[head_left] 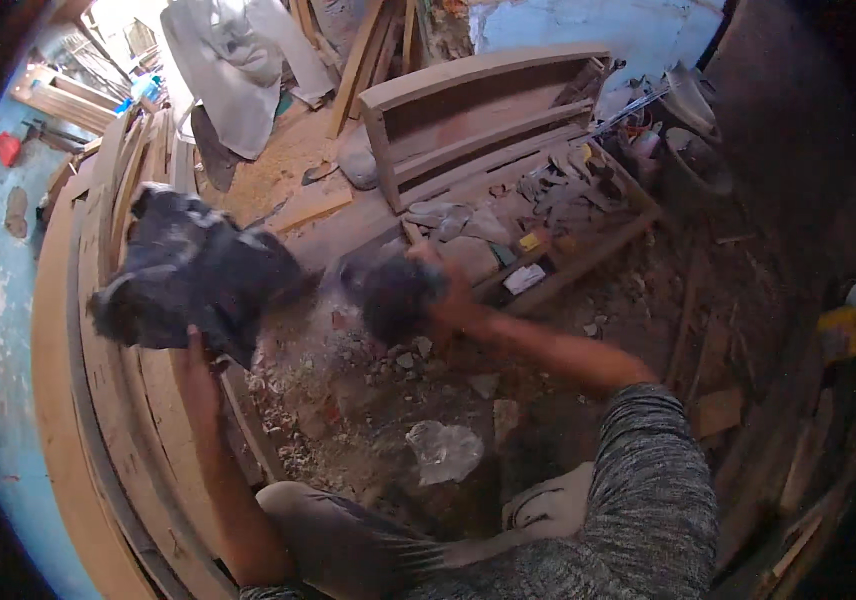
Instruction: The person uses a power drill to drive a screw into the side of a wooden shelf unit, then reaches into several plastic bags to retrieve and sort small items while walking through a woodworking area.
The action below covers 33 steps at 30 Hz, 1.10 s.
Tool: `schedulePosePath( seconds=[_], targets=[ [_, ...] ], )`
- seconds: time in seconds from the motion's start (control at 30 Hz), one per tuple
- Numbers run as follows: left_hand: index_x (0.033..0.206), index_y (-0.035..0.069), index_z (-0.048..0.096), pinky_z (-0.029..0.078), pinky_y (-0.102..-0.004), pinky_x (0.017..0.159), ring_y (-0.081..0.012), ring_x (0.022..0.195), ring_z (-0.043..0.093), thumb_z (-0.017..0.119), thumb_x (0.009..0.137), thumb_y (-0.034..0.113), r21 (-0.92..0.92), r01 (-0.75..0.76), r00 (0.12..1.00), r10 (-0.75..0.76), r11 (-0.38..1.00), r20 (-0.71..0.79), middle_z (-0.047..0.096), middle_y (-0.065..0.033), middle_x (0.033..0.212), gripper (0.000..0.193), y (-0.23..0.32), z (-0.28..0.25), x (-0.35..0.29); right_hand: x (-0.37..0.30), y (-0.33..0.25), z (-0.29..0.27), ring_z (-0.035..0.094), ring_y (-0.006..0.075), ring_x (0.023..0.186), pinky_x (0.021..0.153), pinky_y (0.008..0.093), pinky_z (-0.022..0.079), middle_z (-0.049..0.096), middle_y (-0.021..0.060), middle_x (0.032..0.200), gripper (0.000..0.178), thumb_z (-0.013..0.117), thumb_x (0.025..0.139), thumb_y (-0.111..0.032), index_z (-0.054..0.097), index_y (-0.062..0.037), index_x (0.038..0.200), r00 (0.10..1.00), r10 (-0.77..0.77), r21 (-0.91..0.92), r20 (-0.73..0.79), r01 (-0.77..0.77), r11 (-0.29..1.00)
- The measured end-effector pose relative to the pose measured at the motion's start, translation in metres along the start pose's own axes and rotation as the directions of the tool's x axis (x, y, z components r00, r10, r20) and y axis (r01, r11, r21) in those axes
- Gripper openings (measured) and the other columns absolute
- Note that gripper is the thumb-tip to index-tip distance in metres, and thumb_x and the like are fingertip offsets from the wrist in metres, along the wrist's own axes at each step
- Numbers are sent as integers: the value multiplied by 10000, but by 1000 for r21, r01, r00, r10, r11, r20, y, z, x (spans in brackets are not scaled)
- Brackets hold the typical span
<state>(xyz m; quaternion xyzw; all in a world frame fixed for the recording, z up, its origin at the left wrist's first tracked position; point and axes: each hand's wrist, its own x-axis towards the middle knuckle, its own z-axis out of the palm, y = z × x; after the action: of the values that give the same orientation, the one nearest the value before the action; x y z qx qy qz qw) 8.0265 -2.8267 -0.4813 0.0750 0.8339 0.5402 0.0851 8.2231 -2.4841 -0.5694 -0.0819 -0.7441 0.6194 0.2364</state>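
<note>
Over the planks on the left, my left hand (203, 370) grips the lower edge of a crumpled dark sheet (193, 270); it could be cloth or plastic. My right hand (456, 298) reaches across the middle, closed on a dark bundle (388, 292). Motion smears the bundle, so its kind does not show, and its fingers are partly hidden. The sheet and the bundle are held side by side above a dirt floor (348, 395) strewn with rubble.
A curved wooden frame (488, 75) stands behind an open wooden box (588, 250) full of scraps. Long planks (98, 400) run along the left. Clear crumpled plastic (445, 452) lies near my legs. Pale cloth (233, 60) hangs at the back.
</note>
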Motion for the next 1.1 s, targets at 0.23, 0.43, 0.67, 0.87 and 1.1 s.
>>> schedulePosePath(
  seconds=[0.23, 0.43, 0.67, 0.87, 1.1],
  targets=[
    [1367, -1, 574, 510, -404, 908, -259, 1132, 625, 535, 1051, 432, -139, -103, 971, 70, 985, -227, 658, -113, 1280, 537, 0, 21, 8, 92, 99, -109, 582, 372, 1237, 1049, 469, 460, 616, 188, 1332, 521, 734, 836, -165, 578, -11, 1308, 728, 96, -33, -679, -160, 987],
    [1382, -57, 549, 411, -437, 1038, -357, 1185, 595, 474, 1073, 436, 318, 30, 987, 21, 948, -157, 643, -210, 1303, 586, 20, 36, -6, 107, 122, -120, 500, 456, 1321, 1082, 498, 441, 564, 195, 1383, 659, 809, 732, -151, 591, -84, 1351, 960, -85, -739, -267, -148, 657],
    [1347, -58, 537, 412, -427, 1034, -359, 1174, 597, 457, 1088, 389, 429, -146, 973, 208, 891, -102, 653, -219, 1230, 524, 26, 57, -24, 83, 62, -112, 487, 434, 1320, 1065, 520, 441, 515, 270, 1402, 638, 754, 813, -132, 516, 16, 1386, 977, -176, -856, -121, -13, 517],
    [1370, -43, 521, 426, -407, 1027, -340, 1183, 603, 469, 1076, 259, 145, -294, 946, 309, 945, -99, 644, -210, 1260, 425, -14, 68, 13, -66, 69, 8, 428, 398, 1401, 1141, 542, 350, 463, 223, 1484, 721, 738, 866, -170, 421, -84, 1508, 751, -158, -361, 641, 477, 801],
    [1343, -11, 541, 449, -400, 994, -316, 1133, 627, 507, 1038, 136, 152, -400, 913, 407, 904, -19, 656, -214, 1214, 341, -19, 96, -1, -227, 180, 39, 407, 366, 1430, 1143, 617, 334, 435, 130, 1553, 733, 726, 920, -397, 412, -199, 1552, 320, -98, -285, 942, 921, 265]
  ],
)
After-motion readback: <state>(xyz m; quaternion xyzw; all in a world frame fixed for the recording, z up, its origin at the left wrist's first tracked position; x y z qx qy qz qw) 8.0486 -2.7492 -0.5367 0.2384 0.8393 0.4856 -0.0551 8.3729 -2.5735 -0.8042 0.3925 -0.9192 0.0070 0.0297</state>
